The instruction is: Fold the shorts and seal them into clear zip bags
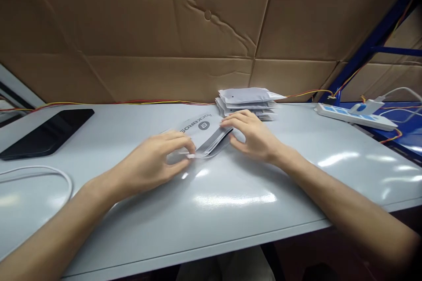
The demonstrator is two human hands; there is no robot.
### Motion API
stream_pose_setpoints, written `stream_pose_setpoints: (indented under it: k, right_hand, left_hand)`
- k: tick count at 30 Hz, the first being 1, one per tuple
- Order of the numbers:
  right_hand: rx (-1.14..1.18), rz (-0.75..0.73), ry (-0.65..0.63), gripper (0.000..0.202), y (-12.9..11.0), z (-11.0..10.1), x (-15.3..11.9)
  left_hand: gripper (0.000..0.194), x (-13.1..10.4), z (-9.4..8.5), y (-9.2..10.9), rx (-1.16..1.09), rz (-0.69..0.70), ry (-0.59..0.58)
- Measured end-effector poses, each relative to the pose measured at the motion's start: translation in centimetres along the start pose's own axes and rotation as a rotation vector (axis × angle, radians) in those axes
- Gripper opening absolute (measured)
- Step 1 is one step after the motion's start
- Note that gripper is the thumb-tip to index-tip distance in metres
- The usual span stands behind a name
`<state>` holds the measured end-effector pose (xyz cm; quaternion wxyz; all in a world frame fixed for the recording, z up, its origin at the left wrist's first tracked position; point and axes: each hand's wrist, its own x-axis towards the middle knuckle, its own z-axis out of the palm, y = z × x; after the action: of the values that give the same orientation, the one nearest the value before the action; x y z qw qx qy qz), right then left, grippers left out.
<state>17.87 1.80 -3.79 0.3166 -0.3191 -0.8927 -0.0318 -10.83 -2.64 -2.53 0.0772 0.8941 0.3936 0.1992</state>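
A flat translucent plastic bag printed with "ROCKBROS" and a round logo lies slantwise on the white table. Layered pale and dark contents show along its near right edge; their kind I cannot tell. My left hand pinches the bag's near left corner between thumb and fingers. At the opposite end, my right hand has its fingers on the top of the bag and its thumb curled beside the edge, gripping that corner. Just behind the right hand rises a stack of similar filled bags.
A black phone or tablet lies at the left, with a white cable in front of it. To the right, a white power strip holds a plugged-in charger. Red and yellow wires run along a cardboard wall behind the table.
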Motion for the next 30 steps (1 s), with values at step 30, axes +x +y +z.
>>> stream_pose_setpoints:
  k: [30]
  right_hand:
    - [-0.357,-0.33,0.124,0.013,-2.7,0.5,0.8]
  left_hand:
    - [0.006,-0.3,-0.2,2.4,0.057,0.199,0.443]
